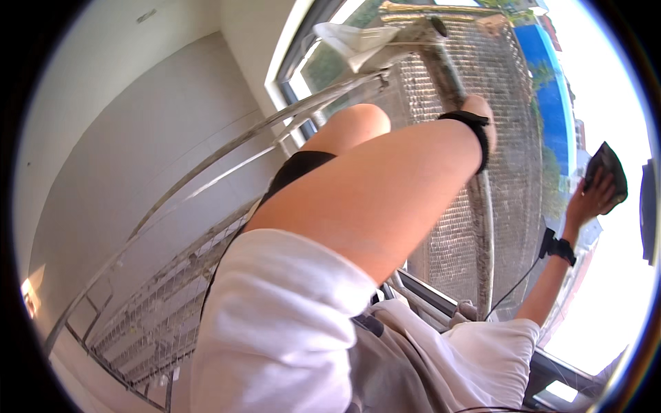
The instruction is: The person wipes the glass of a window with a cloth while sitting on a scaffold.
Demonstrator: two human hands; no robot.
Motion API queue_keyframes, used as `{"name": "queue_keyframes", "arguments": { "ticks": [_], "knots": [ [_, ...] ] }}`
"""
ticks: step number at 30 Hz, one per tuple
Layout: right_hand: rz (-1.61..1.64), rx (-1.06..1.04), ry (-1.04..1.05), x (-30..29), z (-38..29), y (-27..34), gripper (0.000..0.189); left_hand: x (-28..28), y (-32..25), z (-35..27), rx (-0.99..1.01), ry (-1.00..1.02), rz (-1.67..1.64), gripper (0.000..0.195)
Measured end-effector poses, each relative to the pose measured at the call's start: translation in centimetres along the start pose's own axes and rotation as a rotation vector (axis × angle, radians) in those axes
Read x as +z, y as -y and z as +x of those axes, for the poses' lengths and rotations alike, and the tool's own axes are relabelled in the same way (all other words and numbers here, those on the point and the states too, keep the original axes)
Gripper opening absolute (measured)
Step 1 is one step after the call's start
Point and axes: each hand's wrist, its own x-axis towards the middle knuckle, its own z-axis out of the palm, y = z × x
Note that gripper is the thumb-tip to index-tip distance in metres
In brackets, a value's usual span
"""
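At the far right my right hand (596, 199) is spread flat over a black cloth (609, 173), held against the bright window pane (609, 289). A black band and a small device sit on that wrist, and a thin cable hangs from them. My left arm reaches up across the middle of the view. Its hand (481, 111), partly hidden behind the forearm and a black wristband, is closed around a worn metal scaffold tube (483, 232). My bare knee (361, 121) shows beyond the left arm.
Scaffold rails (248, 134) run along the left, above a mesh scaffold platform (155, 304). White sheeting (361, 38) hangs near the tube's top end. A dark window frame (568, 364) lies low on the right. Beyond the window are a ridged brownish surface (496, 93) and a blue panel (550, 103).
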Motion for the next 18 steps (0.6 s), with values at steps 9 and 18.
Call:
{"name": "queue_keyframes", "arguments": {
  "ticks": [9, 18],
  "knots": [
    [0.067, -0.092, 0.548, -1.0, -5.9, 6.9, 0.064, -0.4, 1.3, -1.1, 0.138, 0.017, 0.018, 0.005],
    [0.149, -0.728, 0.702, 2.6, -10.7, 17.4, 0.054, 0.5, 1.7, -0.9, 0.14, -0.027, -0.002, 0.008]
  ]
}}
